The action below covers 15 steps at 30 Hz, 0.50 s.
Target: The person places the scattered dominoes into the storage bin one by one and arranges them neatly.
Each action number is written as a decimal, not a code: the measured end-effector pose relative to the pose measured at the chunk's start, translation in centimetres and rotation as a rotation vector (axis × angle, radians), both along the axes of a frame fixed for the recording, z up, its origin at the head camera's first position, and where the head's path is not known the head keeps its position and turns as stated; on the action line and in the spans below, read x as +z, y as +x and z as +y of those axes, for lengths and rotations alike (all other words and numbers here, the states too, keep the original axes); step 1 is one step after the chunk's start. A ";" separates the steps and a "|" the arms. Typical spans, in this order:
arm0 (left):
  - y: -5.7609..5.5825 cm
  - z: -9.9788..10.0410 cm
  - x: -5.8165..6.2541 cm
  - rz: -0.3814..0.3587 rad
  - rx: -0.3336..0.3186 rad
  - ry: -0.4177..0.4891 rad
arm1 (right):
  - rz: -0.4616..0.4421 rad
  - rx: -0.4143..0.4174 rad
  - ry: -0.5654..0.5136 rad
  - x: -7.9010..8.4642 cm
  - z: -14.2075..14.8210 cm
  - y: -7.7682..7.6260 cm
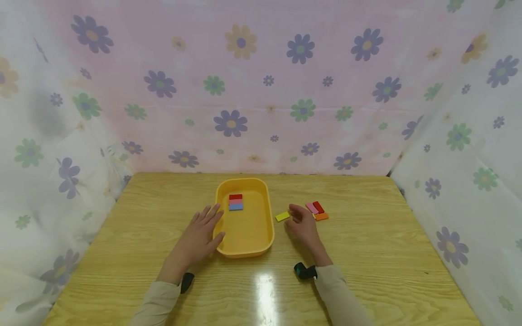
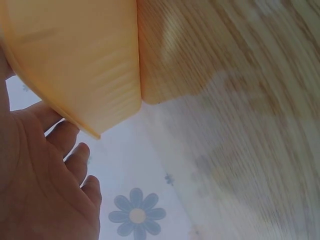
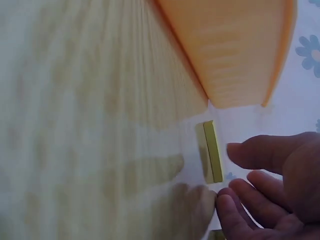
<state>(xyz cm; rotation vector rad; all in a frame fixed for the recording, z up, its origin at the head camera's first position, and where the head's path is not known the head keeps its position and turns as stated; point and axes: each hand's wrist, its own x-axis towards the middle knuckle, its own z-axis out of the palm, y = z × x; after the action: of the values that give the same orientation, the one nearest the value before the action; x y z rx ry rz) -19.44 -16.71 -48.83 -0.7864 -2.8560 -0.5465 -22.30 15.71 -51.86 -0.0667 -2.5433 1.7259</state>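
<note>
Within the tray [image 1: 244,233], at its far left, a red block [image 1: 235,197], a pink block [image 1: 235,202] and a blue block [image 1: 235,207] lie side by side. The left hand [image 1: 197,236], fingers extended, touches the tray's left rim. Right of the tray, the right hand [image 1: 303,226], released, lies near a yellow block [image 1: 282,217]; farther right lies an orange block [image 1: 322,217].

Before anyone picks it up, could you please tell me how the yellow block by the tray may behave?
The yellow block probably won't roll, being flat and rectangular. Its straight edges suggest it is stiff. Small and thin, it looks light, so a push would likely slide it, not tip it.
</note>
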 end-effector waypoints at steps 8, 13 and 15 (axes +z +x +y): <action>0.0 0.1 0.1 0.004 -0.002 0.009 | 0.029 0.154 0.240 0.3 0.8 -1.3; 0.1 0.1 0.2 0.018 -0.003 0.026 | 0.043 0.193 0.280 0.0 1.2 -2.1; 0.2 0.1 0.3 0.018 -0.002 0.027 | 0.046 0.200 0.277 0.0 1.2 -2.3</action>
<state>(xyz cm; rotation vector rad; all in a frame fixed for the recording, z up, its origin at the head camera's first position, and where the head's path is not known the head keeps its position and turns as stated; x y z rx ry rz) -19.23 -16.62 -48.58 -0.7854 -2.8262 -0.5736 -24.59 16.90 -51.87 0.2468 -2.8077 1.3910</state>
